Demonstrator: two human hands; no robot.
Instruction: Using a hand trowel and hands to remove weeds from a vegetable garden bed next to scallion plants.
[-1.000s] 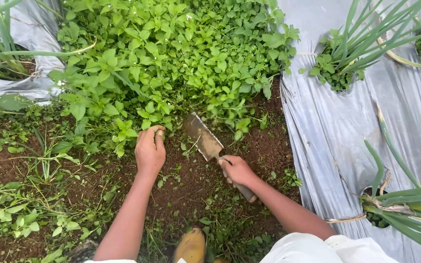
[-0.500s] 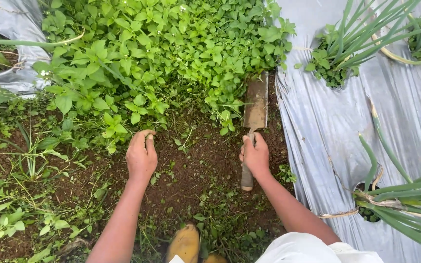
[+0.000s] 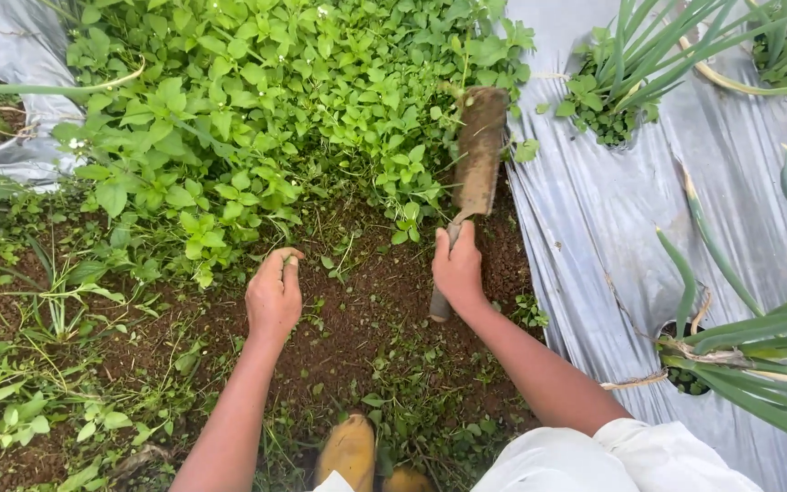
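The right hand [image 3: 457, 269] is wrapped tight around the handle of a soil-caked hand hoe [image 3: 475, 169], its thumb laid along the shaft, probably to steady the long flat blade, which points to 12 o'clock and lies at the right edge of the weed patch [image 3: 257, 109], just beside the silver mulch sheet [image 3: 594, 228]. The left hand [image 3: 273, 296] hovers at about 9 o'clock from the right one, fingers loosely curled together and holding nothing that can be made out, close over bare brown soil [image 3: 357, 328]. Dense leafy weeds fill the ground from 10 to 12 o'clock, crowding the blade's path. At 3 o'clock, onion plants [image 3: 740, 337] rise through holes in the sheet. Yellow boots [image 3: 357, 451] stand at 6 o'clock.
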